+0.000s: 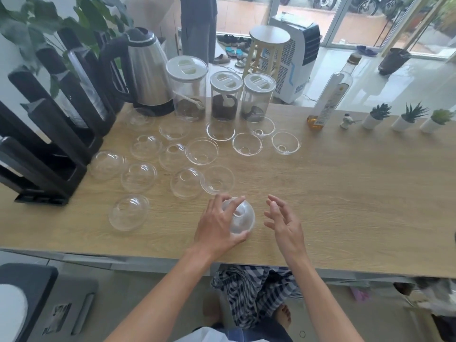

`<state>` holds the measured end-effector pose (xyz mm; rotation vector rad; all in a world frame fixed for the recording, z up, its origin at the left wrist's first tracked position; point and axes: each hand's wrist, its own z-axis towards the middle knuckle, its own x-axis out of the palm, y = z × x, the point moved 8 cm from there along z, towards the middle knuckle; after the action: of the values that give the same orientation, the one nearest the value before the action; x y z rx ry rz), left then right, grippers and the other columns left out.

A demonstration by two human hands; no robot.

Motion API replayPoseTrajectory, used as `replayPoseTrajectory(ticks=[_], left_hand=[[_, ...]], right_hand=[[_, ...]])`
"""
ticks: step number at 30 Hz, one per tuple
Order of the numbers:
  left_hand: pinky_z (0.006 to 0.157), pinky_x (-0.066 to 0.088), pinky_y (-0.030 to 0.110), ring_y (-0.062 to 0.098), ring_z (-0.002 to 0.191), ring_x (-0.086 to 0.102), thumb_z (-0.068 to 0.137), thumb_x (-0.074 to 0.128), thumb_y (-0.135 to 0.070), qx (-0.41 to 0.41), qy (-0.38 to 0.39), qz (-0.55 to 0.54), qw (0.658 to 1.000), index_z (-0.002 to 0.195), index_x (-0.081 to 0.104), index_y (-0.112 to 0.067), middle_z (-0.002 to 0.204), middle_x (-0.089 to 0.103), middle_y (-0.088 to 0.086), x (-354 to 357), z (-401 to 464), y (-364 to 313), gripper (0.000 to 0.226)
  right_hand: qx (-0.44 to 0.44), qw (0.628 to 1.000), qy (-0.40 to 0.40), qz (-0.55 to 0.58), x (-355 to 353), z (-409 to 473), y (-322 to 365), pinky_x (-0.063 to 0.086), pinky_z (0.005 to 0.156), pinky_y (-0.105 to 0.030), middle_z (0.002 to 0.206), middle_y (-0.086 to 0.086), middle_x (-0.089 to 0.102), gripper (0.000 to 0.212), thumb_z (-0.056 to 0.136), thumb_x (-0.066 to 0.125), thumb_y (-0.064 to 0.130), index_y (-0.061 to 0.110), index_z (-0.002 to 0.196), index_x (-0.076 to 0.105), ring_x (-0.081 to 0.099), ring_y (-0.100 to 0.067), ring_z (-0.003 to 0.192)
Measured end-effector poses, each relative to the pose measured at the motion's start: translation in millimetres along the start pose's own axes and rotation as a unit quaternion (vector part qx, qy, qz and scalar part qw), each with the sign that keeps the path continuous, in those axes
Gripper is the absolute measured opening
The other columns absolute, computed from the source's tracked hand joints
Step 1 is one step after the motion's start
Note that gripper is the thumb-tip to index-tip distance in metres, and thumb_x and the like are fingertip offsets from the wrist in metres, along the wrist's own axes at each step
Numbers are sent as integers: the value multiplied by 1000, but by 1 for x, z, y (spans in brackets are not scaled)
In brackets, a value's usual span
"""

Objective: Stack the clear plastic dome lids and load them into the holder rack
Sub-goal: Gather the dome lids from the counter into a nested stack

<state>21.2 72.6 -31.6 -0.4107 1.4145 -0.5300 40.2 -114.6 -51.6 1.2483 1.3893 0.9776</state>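
My left hand [217, 225] grips a clear dome lid [240, 217] near the table's front edge, fingers and thumb curled round it. Just right of that lid, my right hand [283, 218] hovers with relaxed fingers and holds nothing. Several more clear dome lids lie scattered over the wooden table [345, 193], some dome up like one at the front left [129, 213], some upside down like one in the middle [201, 151]. The black holder rack [49, 149] stands at the table's left edge, with stacked lids in its far slots.
A steel kettle [145, 70] and three lidded jars [222, 95] stand along the back. A bottle [330, 95], a small figurine and three potted succulents [404, 117] line the back right. A plant stands behind the rack.
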Motion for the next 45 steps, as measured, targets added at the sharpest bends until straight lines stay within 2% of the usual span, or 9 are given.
replayPoseTrajectory(ticks=[6,11,16,21,29,35,40,43,45], left_hand=[[99,53,37,18,129,49,66,80,-66,7,-19,-14,1000,149,42,-35,147,41,0,-17,-3,2,96],[97,47,30,15,125,52,66,80,-65,-9,-89,-59,994,143,54,-27,139,50,0,-62,-9,29,90],[89,53,40,30,113,55,67,82,-62,-206,-225,60,950,138,58,-12,123,55,13,-111,-28,121,90],[103,44,52,41,128,47,69,82,-64,-402,-148,95,899,154,36,-13,144,43,25,-111,-61,189,109],[82,52,40,32,111,56,76,84,-49,-340,-202,37,918,147,50,-23,129,50,15,-120,-64,177,83],[75,47,27,18,101,52,71,78,-60,-161,-268,-21,950,140,59,-23,119,52,11,-137,-33,101,81],[79,39,7,12,107,53,71,86,-47,-60,-186,-58,979,145,54,-24,125,51,6,-101,-18,44,83],[86,54,19,12,110,56,68,84,-48,-53,-103,-49,992,146,48,-25,128,50,0,-64,-19,38,89],[91,58,28,13,111,58,67,85,-49,-58,-70,-36,995,142,49,-24,129,49,-1,-46,-25,43,87]], right_hand=[[-43,982,133,-130,17,2,3,54,106,-31,148,19,54,67,92,76,10,46,143,52,57,-4,132],[-80,953,221,-191,44,-1,-1,49,103,-16,150,26,45,104,70,91,52,44,157,35,49,17,128],[-84,962,169,-195,56,-3,-1,52,87,-7,130,31,49,95,67,95,47,48,148,45,56,16,112],[-93,959,186,-195,73,-5,-1,53,99,-19,132,25,52,93,67,94,47,52,146,44,58,4,118],[-110,958,197,-179,97,-10,3,52,106,-25,137,32,49,93,69,93,48,45,149,46,54,1,130],[-76,977,163,-113,86,-5,8,54,99,-22,142,18,55,82,72,87,58,51,144,51,56,1,127],[-51,991,54,-109,56,15,16,52,81,-18,142,11,63,52,94,63,54,34,142,59,64,-8,118],[-40,993,10,-115,41,27,16,59,84,-29,137,8,65,41,101,61,45,30,139,62,66,-15,117],[-47,988,12,-148,41,35,16,54,78,-22,136,8,65,37,102,62,40,30,139,63,67,-16,116]])
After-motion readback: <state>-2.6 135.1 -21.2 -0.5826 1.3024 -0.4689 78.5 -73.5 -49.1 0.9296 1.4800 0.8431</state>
